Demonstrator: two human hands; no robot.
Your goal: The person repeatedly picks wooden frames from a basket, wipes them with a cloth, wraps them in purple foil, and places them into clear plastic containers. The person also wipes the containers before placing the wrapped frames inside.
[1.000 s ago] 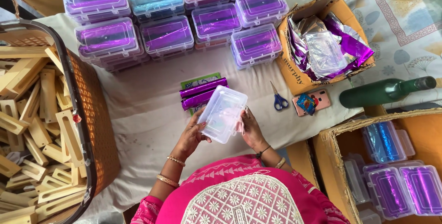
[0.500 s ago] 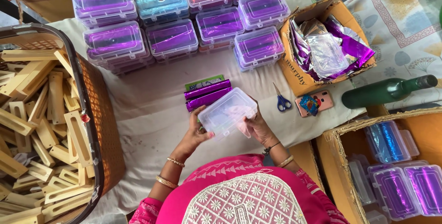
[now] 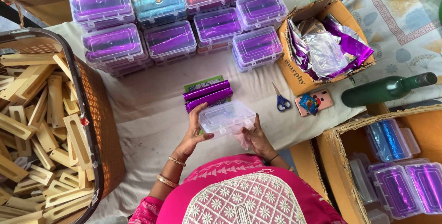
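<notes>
Both hands grip a clear plastic box [image 3: 226,118]: the left hand [image 3: 195,132] clasps its near-left edge, the right hand [image 3: 254,137] its underside. Purple foil rolls [image 3: 208,96] lie just beyond. Judged mid-packing; filling needs a roll picked up.

We are seeing the clear plastic box [image 3: 226,118] covering most fingers of the right hand [image 3: 258,137]. The green card [image 3: 202,84] is lying half hidden under the purple rolls [image 3: 208,96]. The basket [image 3: 94,127] of wooden pieces and the cardboard box [image 3: 343,168] at lower right are being cut by the picture edges. The small packet [image 3: 309,104] is too small to tell.
</notes>
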